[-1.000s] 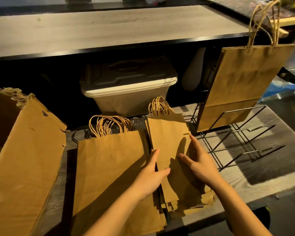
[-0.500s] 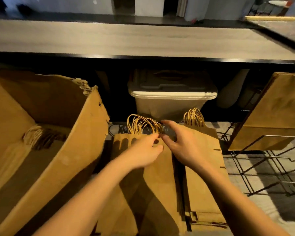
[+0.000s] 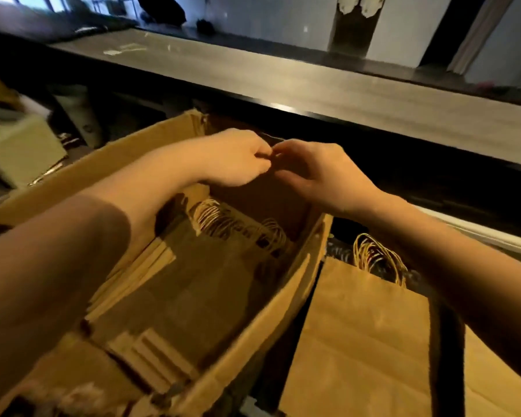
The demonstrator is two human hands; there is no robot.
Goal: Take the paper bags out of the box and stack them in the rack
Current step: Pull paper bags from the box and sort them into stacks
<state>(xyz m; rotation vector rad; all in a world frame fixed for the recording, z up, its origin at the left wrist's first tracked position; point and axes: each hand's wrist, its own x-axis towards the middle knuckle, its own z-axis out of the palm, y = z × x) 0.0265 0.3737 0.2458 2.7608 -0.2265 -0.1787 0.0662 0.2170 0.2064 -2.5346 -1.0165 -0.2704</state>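
An open cardboard box (image 3: 253,332) fills the lower left, with brown paper bags (image 3: 193,284) lying flat inside and their twine handles (image 3: 238,227) bunched toward the far end. My left hand (image 3: 235,158) and my right hand (image 3: 316,173) hover over the far end of the box, fingers curled and fingertips almost touching each other. Blur hides whether anything is pinched between them. To the right of the box, a stack of larger paper bags (image 3: 358,326) lies flat on the table. The rack is out of view.
A long dark counter (image 3: 313,85) runs across the back, overhanging the work surface. At the far left sit a blurred greenish box (image 3: 15,145) and other clutter. My right forearm crosses above the flat stack of bags.
The view has swung left, from the flat stacks to the box. Both hands have left the handles of the flat bags and moved over the far end of the box.
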